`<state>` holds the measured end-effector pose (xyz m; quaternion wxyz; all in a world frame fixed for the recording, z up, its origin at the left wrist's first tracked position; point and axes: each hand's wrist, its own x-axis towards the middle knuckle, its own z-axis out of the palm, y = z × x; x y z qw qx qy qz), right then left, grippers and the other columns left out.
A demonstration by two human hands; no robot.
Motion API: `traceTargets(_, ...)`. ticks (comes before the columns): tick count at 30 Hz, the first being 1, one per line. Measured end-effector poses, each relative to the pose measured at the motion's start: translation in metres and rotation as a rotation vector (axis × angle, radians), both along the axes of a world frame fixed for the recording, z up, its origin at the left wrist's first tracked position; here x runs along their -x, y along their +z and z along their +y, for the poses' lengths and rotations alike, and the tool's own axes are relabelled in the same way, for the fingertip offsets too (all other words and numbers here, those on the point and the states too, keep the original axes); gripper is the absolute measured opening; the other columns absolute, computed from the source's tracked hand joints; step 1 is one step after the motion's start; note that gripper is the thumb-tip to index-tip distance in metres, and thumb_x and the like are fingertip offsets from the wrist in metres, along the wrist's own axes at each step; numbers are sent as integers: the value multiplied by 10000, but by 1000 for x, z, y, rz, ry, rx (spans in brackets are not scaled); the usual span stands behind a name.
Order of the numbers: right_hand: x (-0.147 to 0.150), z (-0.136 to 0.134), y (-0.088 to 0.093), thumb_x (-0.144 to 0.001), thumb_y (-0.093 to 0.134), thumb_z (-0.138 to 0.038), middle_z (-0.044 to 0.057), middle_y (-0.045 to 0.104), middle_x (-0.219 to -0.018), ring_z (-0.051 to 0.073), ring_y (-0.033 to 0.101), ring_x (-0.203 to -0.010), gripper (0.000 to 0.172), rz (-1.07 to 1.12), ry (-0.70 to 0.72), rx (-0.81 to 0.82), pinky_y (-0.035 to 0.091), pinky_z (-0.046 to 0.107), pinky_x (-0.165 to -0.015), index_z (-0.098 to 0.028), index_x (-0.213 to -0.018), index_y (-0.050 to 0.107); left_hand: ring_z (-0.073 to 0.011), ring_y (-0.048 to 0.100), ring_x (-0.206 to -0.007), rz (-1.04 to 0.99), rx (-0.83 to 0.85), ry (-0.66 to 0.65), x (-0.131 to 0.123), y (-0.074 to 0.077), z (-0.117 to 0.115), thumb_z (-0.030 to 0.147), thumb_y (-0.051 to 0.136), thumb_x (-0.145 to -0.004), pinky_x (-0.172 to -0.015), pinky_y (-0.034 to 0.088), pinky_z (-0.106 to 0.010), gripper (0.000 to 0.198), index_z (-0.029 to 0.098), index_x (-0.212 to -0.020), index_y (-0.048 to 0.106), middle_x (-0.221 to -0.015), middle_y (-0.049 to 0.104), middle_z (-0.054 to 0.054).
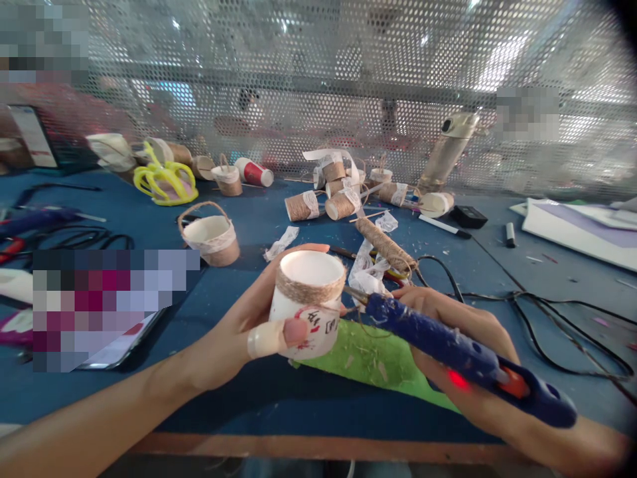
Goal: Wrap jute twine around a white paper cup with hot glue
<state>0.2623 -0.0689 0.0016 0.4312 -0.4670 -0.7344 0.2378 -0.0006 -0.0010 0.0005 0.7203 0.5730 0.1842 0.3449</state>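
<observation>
1 blue table (233, 401) under everything; white cup (304, 305) taken as reference point. Green sheet (378, 355), littered with scraps, lies below and right of the cup. 2 bare hands in use. Left hand (243, 315): clamped around the cup, taped thumb on the front, fingers behind. Right hand (458, 315): closed around a glue gun (442, 340), right of the cup; nozzle just beside the upper wall, contact cannot be told. Cup is held above the table, mouth up.

Basket (221, 242), beyond and left of the cup: brown lower wall, lace around the top, handle fitted. Twine roll (385, 243) sits beyond and right of the cup.

Progress: twine band (308, 290) circles the cup near its rim; wall below is bare white. Judged early: most of the wall uncovered, no lace or handle visible on it.

Labels: no brand legible on the glue gun. Handwritten marks (328, 325), dark and red, on the cup's front; unreadable.
</observation>
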Motion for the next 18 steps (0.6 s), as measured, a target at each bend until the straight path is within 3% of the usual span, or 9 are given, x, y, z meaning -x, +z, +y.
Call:
traceTargets(3, -1, 2, -1, -838, 618, -227, -25, 584, -641, 149, 523, -534, 38, 64, -184, 145, 418, 255, -467, -235, -805, 600, -277, 615, -1140, -3, 30, -39, 1, -1, 0, 348, 735, -827, -976, 494, -403, 701, 369, -1442, 400, -1244, 633, -47)
traceTargets(5, -2, 5, -4, -878, 628, -290, 3, 644, -739, 173, 594, -610, 78, 149, -243, 138, 485, 278, -532, -239, -823, 606, -267, 611, -1146, 2, 50, -53, 0, 0, -1, 323, 732, -834, -980, 489, -383, 660, 377, -1420, 435, -1250, 633, -33)
traceTargets(7, -3, 7, -8, -893, 634, -353, 17, 678, -861, 208, 662, -765, 119, 243, -266, 59, 547, 335, -712, -256, -841, 588, -265, 607, -1153, 18, 64, -56, -2, 1, -4, 310, 729, -842, -986, 487, -381, 630, 383, -1405, 456, -1269, 624, -27)
traceTargets(9, -3, 8, -10, -874, 660, -412, 11, 691, -956, 236, 675, -928, 175, 270, -216, 12, 545, 375, -856, -273, -813, 574, -271, 598, -1166, 36, 65, -57, -5, 0, -5, 306, 727, -847, -996, 482, -391, 610, 385, -1394, 468, -1287, 611, -27)
traceTargets(10, -3, 8, -11, -855, 698, -394, 16, 705, -1048, 246, 676, -970, 150, 254, -178, 23, 552, 382, -853, -292, -913, 603, -272, 596, -1169, 44, 62, -60, -6, -1, -6, 307, 727, -847, -999, 481, -393, 607, 388, -1390, 469, -1290, 607, -25)
traceTargets(12, -1, 7, -11, -844, 733, -356, 26, 705, -1179, 247, 680, -1010, 328, 221, -92, 132, 563, 389, -858, -329, -1134, 583, -268, 594, -1169, 65, 61, -68, -9, -2, -6, 311, 727, -849, -998, 480, -384, 603, 391, -1387, 466, -1291, 605, -23)
traceTargets(14, 3, 7, -9, -839, 749, -348, 38, 693, -1236, 257, 669, -1085, 434, 238, 1, 205, 556, 404, -908, -333, -1219, 541, -255, 589, -1175, 82, 67, -75, -12, -3, -6, 317, 725, -852, -998, 475, -363, 598, 393, -1386, 465, -1297, 607, -20)
traceTargets(18, 9, 10, -4, -842, 757, -328, 33, 718, -1115, 238, 692, -1022, 291, 264, 66, 211, 550, 388, -912, -291, -1087, 605, -221, 568, -1202, 95, 103, -32, -17, -1, -8, 345, 749, -833, -1013, 458, -317, 571, 400, -1347, 506, -1308, 617, 6)
